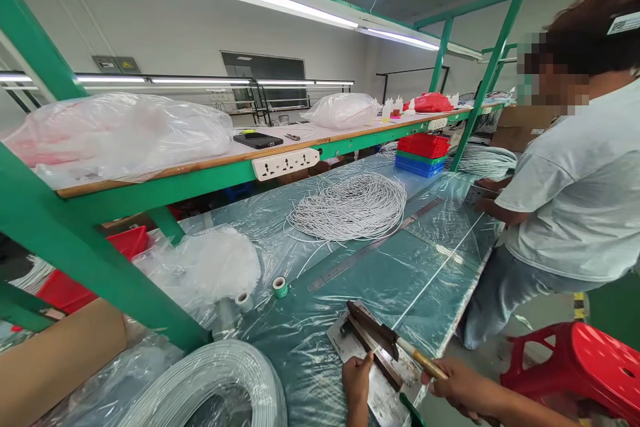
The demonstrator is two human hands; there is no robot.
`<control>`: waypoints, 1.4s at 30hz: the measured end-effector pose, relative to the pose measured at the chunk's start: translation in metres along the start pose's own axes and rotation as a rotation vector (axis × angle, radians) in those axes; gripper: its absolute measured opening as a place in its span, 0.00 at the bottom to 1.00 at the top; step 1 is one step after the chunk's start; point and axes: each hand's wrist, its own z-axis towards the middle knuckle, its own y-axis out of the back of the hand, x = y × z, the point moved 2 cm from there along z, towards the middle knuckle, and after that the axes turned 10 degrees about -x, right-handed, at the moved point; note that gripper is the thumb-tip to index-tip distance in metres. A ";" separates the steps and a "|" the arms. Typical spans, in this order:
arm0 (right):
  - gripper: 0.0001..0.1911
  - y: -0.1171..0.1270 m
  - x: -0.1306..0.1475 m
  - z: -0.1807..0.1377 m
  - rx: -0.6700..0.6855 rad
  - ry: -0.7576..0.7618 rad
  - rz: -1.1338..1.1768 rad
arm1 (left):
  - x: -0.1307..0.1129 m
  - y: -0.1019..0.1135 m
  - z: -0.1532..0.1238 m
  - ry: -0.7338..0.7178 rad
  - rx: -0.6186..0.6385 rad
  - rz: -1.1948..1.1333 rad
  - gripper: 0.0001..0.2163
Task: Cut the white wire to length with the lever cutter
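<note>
In the head view, a lever cutter with a dark blade point(371, 325) and a metal base plate point(384, 407) sits at the near edge of the bench. My right hand point(457, 383) is closed around its wooden handle point(423, 359). On the other side of the blade, my left hand point(357, 373) is closed, thumb and fingers pinched on the end of a thin white cable point(431, 278). From the cutter, that cable runs stretched along the bench to a co-worker's hands point(487, 203). A dark bar on the base lies beside the blade.
A tangled bundle of white cable point(353, 207) lies mid-bench beside a long steel ruler point(375, 245). A green tape roll point(280, 287) and a large cable coil point(235, 380) are nearer. A co-worker point(575, 187) stands at right by a red stool point(595, 367). Green posts point(100, 260) frame the bench.
</note>
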 end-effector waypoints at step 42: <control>0.16 -0.012 -0.061 0.017 -0.199 0.294 -0.226 | 0.008 -0.003 0.000 -0.040 -0.052 0.017 0.29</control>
